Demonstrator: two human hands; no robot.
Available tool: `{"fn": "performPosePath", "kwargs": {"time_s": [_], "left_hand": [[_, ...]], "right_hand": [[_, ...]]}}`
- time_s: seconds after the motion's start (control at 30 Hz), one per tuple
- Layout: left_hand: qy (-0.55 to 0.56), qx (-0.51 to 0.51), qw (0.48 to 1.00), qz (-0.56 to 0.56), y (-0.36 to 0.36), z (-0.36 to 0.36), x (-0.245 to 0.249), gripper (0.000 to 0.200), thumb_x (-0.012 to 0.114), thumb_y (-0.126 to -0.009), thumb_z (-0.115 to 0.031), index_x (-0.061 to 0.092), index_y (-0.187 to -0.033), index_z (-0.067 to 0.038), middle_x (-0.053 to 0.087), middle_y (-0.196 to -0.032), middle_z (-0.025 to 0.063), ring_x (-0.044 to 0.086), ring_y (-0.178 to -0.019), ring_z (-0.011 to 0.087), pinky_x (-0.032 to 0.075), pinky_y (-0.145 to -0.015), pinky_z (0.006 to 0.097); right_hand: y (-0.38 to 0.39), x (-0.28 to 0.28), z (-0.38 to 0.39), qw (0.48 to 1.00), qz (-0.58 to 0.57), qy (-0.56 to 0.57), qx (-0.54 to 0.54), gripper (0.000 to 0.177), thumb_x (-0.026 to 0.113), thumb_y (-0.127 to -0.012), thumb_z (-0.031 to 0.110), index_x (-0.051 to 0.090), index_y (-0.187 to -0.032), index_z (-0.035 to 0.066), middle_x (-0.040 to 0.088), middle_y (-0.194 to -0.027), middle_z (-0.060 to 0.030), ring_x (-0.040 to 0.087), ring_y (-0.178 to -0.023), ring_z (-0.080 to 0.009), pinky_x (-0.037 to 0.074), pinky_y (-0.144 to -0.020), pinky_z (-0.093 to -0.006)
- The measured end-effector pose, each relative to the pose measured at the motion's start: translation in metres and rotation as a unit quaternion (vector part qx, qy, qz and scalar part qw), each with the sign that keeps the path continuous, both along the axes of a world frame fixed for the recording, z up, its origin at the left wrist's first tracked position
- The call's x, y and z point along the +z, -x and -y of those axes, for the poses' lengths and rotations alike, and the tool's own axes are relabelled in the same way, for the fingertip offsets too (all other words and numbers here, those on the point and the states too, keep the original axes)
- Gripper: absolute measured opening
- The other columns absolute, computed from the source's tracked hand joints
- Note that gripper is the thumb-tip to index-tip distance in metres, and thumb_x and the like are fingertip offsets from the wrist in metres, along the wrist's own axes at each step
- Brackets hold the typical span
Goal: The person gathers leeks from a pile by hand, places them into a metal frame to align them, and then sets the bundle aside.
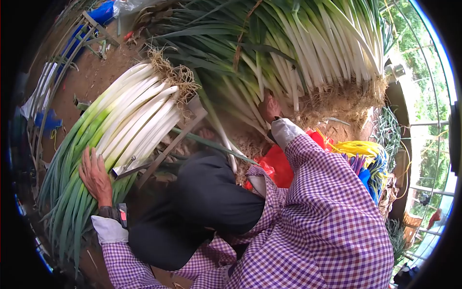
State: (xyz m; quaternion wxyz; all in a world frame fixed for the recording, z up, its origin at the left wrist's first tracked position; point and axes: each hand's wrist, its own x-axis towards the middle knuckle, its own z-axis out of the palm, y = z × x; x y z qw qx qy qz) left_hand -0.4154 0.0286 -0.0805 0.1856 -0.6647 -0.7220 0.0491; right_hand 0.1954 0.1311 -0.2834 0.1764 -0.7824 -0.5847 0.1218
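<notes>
A thick bundle of long green onions [130, 113] lies on a metal-framed rest at the left, its roots toward the top and its green leaves toward the bottom. My left hand [95, 176] lies on this bundle where white turns to green, with fingers spread over the stalks. A large pile of green onions [308, 43] fills the top and right, roots facing me. My right hand [270, 107] reaches in at the pile's near edge among the stalks. Its fingers are mostly hidden, so their grip cannot be made out. Several loose stalks [219, 125] lie between the two hands.
Beside my right sleeve are a red plastic bag [276, 166] and a bunch of yellow and blue ties [363, 151]. A flat metal bar [171, 147] slants by the bundle. Metal frames [91, 36] and blue plastic lie on the dirt floor at upper left.
</notes>
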Motion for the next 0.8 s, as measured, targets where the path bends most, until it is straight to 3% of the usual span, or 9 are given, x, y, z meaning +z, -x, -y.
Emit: {"fn": "performPosePath", "kwargs": {"time_s": [0.07,0.2,0.33,0.43,0.5,0.57,0.67,0.77,0.8], "left_hand": [[-0.001,-0.006,1.000,-0.001,0.003,0.000,-0.002,0.043,0.048,-0.109,-0.030,0.057,-0.145,-0.009,0.047,-0.159,0.0051,0.041,-0.148,0.0238,0.030,-0.120,0.0469],[0.000,-0.004,1.000,-0.002,-0.004,0.001,0.002,0.043,0.048,-0.109,-0.029,0.057,-0.146,-0.009,0.047,-0.159,0.0057,0.042,-0.147,0.0239,0.030,-0.120,0.0464],[-0.005,0.002,1.000,-0.004,-0.004,0.000,0.001,0.043,0.049,-0.109,-0.030,0.057,-0.146,-0.010,0.047,-0.159,0.0058,0.042,-0.147,0.0237,0.029,-0.120,0.0459],[-0.007,0.001,1.000,0.002,-0.003,-0.001,0.000,0.044,0.049,-0.108,-0.030,0.056,-0.147,-0.010,0.047,-0.159,0.0056,0.042,-0.147,0.0236,0.029,-0.121,0.0457],[-0.006,0.003,1.000,0.003,-0.001,0.001,0.000,0.044,0.049,-0.108,-0.030,0.056,-0.147,-0.010,0.047,-0.159,0.0055,0.042,-0.147,0.0235,0.029,-0.121,0.0456],[-0.005,0.007,1.000,0.001,-0.003,0.000,0.001,0.045,0.050,-0.108,-0.030,0.056,-0.148,-0.011,0.048,-0.159,0.0055,0.042,-0.147,0.0236,0.029,-0.121,0.0454],[-0.009,0.005,1.000,-0.009,-0.002,0.000,-0.001,0.045,0.050,-0.108,-0.030,0.055,-0.148,-0.011,0.048,-0.158,0.0054,0.043,-0.146,0.0238,0.029,-0.120,0.0451],[-0.012,0.001,1.000,-0.006,-0.003,0.000,0.000,0.044,0.050,-0.108,-0.030,0.056,-0.147,-0.010,0.048,-0.158,0.0054,0.044,-0.146,0.0239,0.029,-0.120,0.0449],[-0.013,-0.001,1.000,-0.004,-0.003,-0.001,-0.001,0.044,0.050,-0.108,-0.030,0.056,-0.147,-0.010,0.048,-0.158,0.0054,0.044,-0.146,0.0239,0.030,-0.120,0.0449]], "right_hand": [[-0.001,-0.015,-0.001,1.000,0.023,-0.016,-0.004,0.053,0.058,-0.079,0.006,0.048,-0.130,0.000,0.067,-0.111,-0.0310,0.064,-0.095,-0.0552,0.050,-0.081,-0.0640],[-0.012,-0.013,-0.012,0.993,0.106,0.023,0.044,0.047,0.060,-0.083,0.006,0.047,-0.128,0.002,0.067,-0.113,-0.0298,0.068,-0.093,-0.0514,0.051,-0.081,-0.0631],[-0.009,0.012,-0.019,0.986,0.101,0.130,0.012,0.043,0.061,-0.086,0.012,0.049,-0.126,0.005,0.069,-0.113,-0.0252,0.068,-0.102,-0.0471,0.053,-0.085,-0.0586],[-0.014,-0.001,-0.012,0.988,0.105,0.113,0.010,0.040,0.063,-0.086,0.015,0.055,-0.125,0.007,0.070,-0.116,-0.0226,0.067,-0.110,-0.0455,0.053,-0.091,-0.0557],[-0.022,-0.002,-0.010,0.983,0.088,0.162,0.015,0.040,0.064,-0.085,0.017,0.059,-0.123,0.009,0.070,-0.118,-0.0220,0.066,-0.113,-0.0439,0.053,-0.094,-0.0531],[-0.020,0.026,-0.010,0.977,0.055,0.204,0.012,0.040,0.064,-0.084,0.019,0.064,-0.123,0.010,0.069,-0.123,-0.0196,0.066,-0.117,-0.0392,0.052,-0.099,-0.0482],[-0.013,0.035,-0.009,0.976,0.139,0.169,0.013,0.036,0.072,-0.081,0.023,0.070,-0.112,0.006,0.074,-0.107,-0.0180,0.073,-0.103,-0.0334,0.056,-0.090,-0.0417],[-0.025,0.079,-0.024,0.942,-0.029,0.325,0.077,0.034,0.082,-0.073,0.028,0.074,-0.092,0.001,0.074,-0.081,-0.0145,0.074,-0.077,-0.0278,0.057,-0.071,-0.0362],[-0.028,0.082,-0.022,0.946,-0.077,0.300,0.093,0.034,0.085,-0.070,0.029,0.074,-0.086,0.000,0.072,-0.075,-0.0133,0.072,-0.070,-0.0262,0.055,-0.066,-0.0355]]}}
